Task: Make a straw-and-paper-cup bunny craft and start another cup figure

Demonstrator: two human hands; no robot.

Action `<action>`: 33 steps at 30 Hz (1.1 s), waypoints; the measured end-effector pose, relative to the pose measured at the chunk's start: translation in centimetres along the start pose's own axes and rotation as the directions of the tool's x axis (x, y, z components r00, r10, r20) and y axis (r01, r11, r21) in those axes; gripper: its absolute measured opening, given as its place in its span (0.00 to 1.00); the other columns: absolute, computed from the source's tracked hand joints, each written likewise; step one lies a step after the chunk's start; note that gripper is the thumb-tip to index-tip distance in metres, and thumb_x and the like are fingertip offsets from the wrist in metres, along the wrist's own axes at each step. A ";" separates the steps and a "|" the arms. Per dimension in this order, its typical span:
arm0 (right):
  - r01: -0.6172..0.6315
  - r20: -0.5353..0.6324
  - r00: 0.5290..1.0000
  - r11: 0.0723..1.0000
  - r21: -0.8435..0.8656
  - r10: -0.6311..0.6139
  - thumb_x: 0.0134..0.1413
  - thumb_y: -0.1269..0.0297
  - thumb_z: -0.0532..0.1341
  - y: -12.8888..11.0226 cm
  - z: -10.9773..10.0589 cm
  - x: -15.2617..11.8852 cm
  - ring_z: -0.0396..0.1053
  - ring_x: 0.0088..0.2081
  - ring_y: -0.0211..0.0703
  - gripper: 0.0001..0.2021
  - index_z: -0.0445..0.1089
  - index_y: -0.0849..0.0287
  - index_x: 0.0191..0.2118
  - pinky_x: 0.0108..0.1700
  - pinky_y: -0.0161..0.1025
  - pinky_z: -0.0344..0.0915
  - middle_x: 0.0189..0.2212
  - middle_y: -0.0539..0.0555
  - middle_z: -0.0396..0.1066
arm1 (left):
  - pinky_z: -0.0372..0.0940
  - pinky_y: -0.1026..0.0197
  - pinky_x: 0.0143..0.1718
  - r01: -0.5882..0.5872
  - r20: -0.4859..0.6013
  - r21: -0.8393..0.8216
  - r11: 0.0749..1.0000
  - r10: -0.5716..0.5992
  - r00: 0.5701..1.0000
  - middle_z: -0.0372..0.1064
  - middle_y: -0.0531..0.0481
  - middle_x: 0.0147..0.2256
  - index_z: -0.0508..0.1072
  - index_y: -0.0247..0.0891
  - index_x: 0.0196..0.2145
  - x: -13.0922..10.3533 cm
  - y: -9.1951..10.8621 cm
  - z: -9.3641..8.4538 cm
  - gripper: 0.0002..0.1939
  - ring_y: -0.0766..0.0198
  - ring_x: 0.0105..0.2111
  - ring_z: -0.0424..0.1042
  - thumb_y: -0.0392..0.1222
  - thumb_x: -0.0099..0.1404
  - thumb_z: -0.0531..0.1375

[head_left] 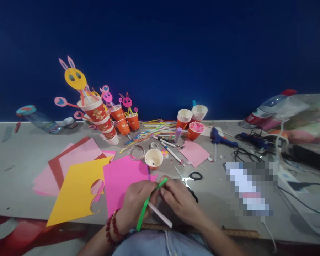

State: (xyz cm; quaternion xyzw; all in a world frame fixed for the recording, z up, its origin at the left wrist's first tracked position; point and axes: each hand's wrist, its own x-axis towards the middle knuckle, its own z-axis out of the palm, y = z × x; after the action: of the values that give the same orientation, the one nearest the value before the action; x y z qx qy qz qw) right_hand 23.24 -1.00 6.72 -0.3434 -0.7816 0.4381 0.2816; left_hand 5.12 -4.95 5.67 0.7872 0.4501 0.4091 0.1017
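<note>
My left hand (140, 197), with red beads at the wrist, is closed round a green strip (142, 215) and a white strip (160, 215), both slanting out below the fingers. The green strip's upper end crosses between my hands. My right hand (177, 199) pinches at that crossing, its fingertips against the strip; what exactly they grip is partly hidden. Just beyond stands a paper cup (154, 159) with a small dark hole in its bottom. Open scissors (186, 180) lie to the right of my hands. A magenta sheet (122, 177) is beside my left hand.
Yellow paper (77, 188) and pink sheets lie left. Stacked cups with a rabbit face (75, 79) stand at the back left. Pens (171, 152) and colored strips lie behind the cup. A blue glue gun (224, 138), cables, a bottle (266, 106) and a blurred-out device (248, 188) are right.
</note>
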 end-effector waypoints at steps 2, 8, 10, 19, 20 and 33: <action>-0.010 -0.018 1.000 0.999 -0.046 0.009 0.65 0.68 0.49 -0.2 0.1 0.0 0.63 0.29 0.41 0.07 0.61 0.54 0.34 0.32 0.36 0.53 0.27 0.47 0.64 | 0.66 0.64 0.30 -0.018 -0.027 0.046 0.999 0.020 0.999 0.74 0.48 0.27 0.73 0.38 0.36 -0.2 -0.1 0.3 0.09 0.63 0.26 0.73 0.30 0.69 0.53; -0.007 -0.129 0.992 0.999 -0.036 0.003 0.59 0.71 0.48 -0.6 0.8 0.5 0.59 0.24 0.40 0.09 0.57 0.54 0.28 0.29 0.36 0.50 0.23 0.46 0.60 | 0.60 0.62 0.27 0.031 0.005 0.035 0.999 -0.031 1.000 0.70 0.49 0.24 0.73 0.39 0.31 -0.9 -0.6 0.9 0.09 0.62 0.23 0.69 0.32 0.68 0.55; -0.003 -0.166 0.986 1.000 0.028 0.008 0.57 0.72 0.48 -0.6 1.1 0.7 0.59 0.24 0.39 0.09 0.57 0.54 0.28 0.29 0.36 0.52 0.21 0.46 0.59 | 0.58 0.61 0.27 0.076 0.027 0.010 0.997 -0.076 0.997 0.69 0.50 0.23 0.72 0.40 0.29 -1.0 -0.6 1.1 0.09 0.62 0.23 0.68 0.32 0.67 0.57; 0.068 -0.133 0.987 0.990 -0.127 -0.085 0.52 0.70 0.51 -0.3 0.7 1.1 0.57 0.24 0.39 0.07 0.53 0.54 0.26 0.29 0.36 0.48 0.20 0.46 0.56 | 0.58 0.63 0.29 0.408 0.122 -0.375 0.833 -0.392 0.912 0.68 0.52 0.22 0.70 0.40 0.29 -0.1 0.6 0.6 0.12 0.64 0.23 0.67 0.40 0.71 0.55; 0.087 -0.123 0.987 0.986 -0.140 -0.104 0.52 0.70 0.51 -0.2 0.6 1.1 0.57 0.24 0.40 0.07 0.53 0.54 0.26 0.29 0.36 0.48 0.20 0.46 0.56 | 0.58 0.63 0.29 0.458 0.159 -0.453 0.764 -0.437 0.885 0.67 0.53 0.21 0.69 0.40 0.27 0.0 0.7 0.6 0.13 0.64 0.23 0.67 0.42 0.71 0.55; -0.008 -0.032 0.999 0.935 0.354 0.020 0.50 0.68 0.52 0.3 0.1 1.1 0.54 0.23 0.37 0.07 0.55 0.54 0.24 0.28 0.34 0.52 0.19 0.44 0.55 | 0.45 0.69 0.15 0.534 0.529 -0.837 -0.122 -0.431 0.731 0.56 0.62 0.11 0.66 0.38 0.27 -0.4 -0.5 2.6 0.16 0.73 0.10 0.49 0.51 0.63 0.64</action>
State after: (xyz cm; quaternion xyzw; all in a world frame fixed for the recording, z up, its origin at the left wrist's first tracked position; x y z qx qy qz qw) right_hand 22.58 -0.12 6.58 -0.3003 -0.6825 0.5675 0.3493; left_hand 6.59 -4.45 3.55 0.3060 0.3131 0.4969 0.7493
